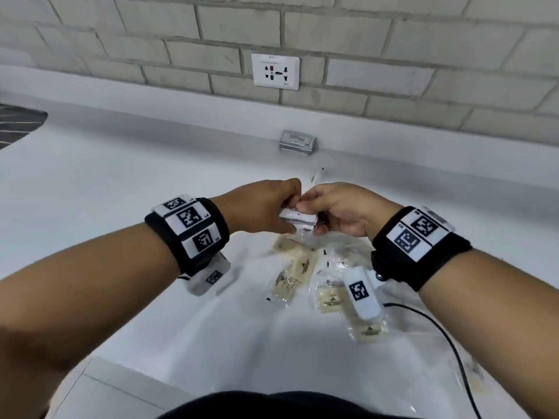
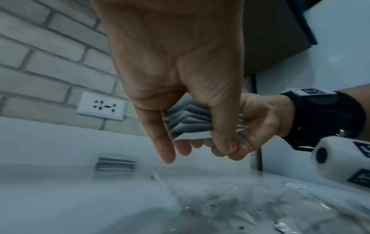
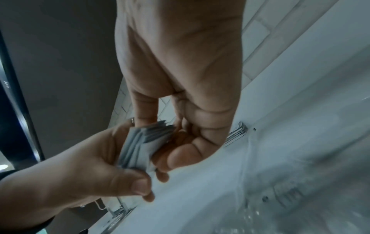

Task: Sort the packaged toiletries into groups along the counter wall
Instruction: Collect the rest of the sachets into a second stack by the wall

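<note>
Sachets (image 1: 298,218), flat, white, fanned in bundle, were held above counter (image 1: 121,182). Left hand (image 1: 260,207) gripped bundle; right hand (image 1: 338,210) pinched its edge. Clear crinkly packets (image 1: 305,267) lay below; flat stack (image 1: 298,142) against brick wall (image 1: 393,95).

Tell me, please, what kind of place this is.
Probably a hotel or guest bathroom vanity. A white counter runs along a pale brick wall with a multi-standard socket, and small wrapped toiletries lie on it; both hands hold sachets.
</note>
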Demonstrator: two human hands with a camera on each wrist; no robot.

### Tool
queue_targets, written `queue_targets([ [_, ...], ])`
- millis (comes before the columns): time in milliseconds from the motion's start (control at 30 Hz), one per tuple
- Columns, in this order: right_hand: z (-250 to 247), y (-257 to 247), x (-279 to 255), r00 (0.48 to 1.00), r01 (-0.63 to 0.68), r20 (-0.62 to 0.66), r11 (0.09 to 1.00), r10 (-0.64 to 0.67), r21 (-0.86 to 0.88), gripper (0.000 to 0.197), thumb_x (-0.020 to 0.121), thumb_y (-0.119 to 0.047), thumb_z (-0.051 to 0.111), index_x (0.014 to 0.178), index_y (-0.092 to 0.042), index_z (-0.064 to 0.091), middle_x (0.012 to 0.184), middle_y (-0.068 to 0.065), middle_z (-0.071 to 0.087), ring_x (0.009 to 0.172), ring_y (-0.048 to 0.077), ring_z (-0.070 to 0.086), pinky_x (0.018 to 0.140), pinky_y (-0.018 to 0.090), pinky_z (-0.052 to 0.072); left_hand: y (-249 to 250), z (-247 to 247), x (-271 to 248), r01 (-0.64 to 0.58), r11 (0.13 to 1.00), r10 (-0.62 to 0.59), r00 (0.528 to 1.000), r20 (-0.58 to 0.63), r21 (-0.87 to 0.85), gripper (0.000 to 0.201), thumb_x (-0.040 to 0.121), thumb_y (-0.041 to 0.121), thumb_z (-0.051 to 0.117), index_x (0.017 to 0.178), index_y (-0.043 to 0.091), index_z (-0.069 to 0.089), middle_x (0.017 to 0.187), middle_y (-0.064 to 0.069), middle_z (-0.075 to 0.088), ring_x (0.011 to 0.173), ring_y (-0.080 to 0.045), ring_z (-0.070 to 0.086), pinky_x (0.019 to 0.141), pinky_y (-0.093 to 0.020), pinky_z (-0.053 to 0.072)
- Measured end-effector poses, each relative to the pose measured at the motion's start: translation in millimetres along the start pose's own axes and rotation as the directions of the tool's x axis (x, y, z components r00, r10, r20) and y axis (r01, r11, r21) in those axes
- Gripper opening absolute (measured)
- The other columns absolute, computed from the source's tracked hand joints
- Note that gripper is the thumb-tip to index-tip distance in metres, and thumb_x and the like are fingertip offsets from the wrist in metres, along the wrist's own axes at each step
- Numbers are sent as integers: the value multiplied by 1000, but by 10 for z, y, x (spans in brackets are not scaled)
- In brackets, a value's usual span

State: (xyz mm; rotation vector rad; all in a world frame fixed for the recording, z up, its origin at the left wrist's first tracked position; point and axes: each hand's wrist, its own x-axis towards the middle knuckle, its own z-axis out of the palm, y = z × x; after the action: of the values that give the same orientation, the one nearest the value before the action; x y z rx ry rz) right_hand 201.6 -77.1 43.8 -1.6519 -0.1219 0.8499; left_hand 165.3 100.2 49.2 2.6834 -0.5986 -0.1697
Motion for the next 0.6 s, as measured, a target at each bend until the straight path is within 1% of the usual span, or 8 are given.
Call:
queue_targets([
  [67,16,-64,256,996,51,-63,988,-60,-145,10,95,-20,57,97,-12,62,87,7,63,72,21,62,63,31,51,-294,-44,51,45,998,-46,999,-12,-38,42,73,27,79,85,23,38,72,9,49,60,-8,43,49,-16,29],
  [100,-6,-78,407,985,80,-110,924,-130,-375,17,98,-24,52,107,-15,63,100,5,65,86,21,64,73,32,49,-431,-50,78,69,997,-70,998,-7,-39,42,73,29,79,86,23,38,74,9,50,61,-9,43,50,-19,30],
  [167,-115,-15,656,962,71,-78,514,-263,-855,31,100,-27,45,127,-23,58,133,0,56,121,19,53,97,32,42,-617,-28,126,102,994,-102,995,15,-25,42,73,31,78,87,24,39,75,10,50,62,-6,43,51,-21,30],
  [233,-237,90,838,963,88,71,56,-260,-995,36,100,-26,37,131,-27,54,143,1,47,132,24,43,105,42,38,-773,-5,207,105,994,-104,994,41,-4,42,73,32,78,88,24,39,74,11,49,61,-5,42,51,-23,30],
  [300,-403,213,902,968,128,157,-152,-198,-980,38,100,-28,33,132,-26,52,139,4,50,129,29,44,100,46,41,-912,10,317,101,995,-102,993,52,17,42,73,33,77,88,24,40,75,11,49,61,-5,42,51,-23,29],
  [467,-684,226,682,992,-25,-16,-67,-128,-997,44,98,-38,43,141,-28,45,146,-1,45,133,23,39,106,38,35,-1194,68,707,73,997,-74,995,67,24,45,69,35,80,88,23,41,80,7,54,68,-17,50,55,-28,35],
  [567,-560,16,815,967,-101,-189,421,-173,-901,71,84,-42,69,146,-25,38,147,-2,43,131,19,43,107,32,35,-1270,101,1009,21,999,-23,997,78,27,46,68,34,81,89,20,43,77,8,53,71,-17,49,53,-27,33],
  [600,-495,-73,935,962,-91,-207,510,-175,-855,83,77,-43,76,147,-25,35,146,-1,42,129,18,45,106,32,37,-1287,112,1115,-2,1000,0,997,76,23,47,67,34,82,90,19,44,75,10,50,72,-17,48,54,-28,32],
])
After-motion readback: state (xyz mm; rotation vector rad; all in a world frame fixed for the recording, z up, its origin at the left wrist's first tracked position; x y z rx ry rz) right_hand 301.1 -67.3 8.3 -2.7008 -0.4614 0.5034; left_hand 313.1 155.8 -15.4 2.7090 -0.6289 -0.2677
